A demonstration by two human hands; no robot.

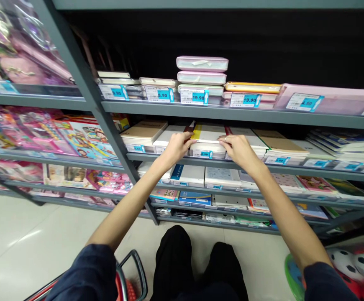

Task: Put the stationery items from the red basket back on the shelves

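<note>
Both hands are at a white notebook with a yellow band (209,133) on top of a stack on the second shelf. My left hand (179,146) pinches its left front corner, fingers closed on the edge. At the right front corner, my right hand (237,147) closes its thumb and fingers on the same notebook; a ring shows on one finger. Below the notebook, the rest of the stack stands behind a 2.50 price tag (202,154). Brown-covered notebooks (144,130) lie left of the hands, and another brown stack (278,141) lies to the right.
Pink and white boxed notebooks (202,63) are piled on the shelf above. Lower shelves carry more notebooks (222,176). Pink packaged toys (40,129) fill the left bay. A red basket with a dark handle (132,276) is by my left leg; football-patterned balls (342,261) sit at lower right.
</note>
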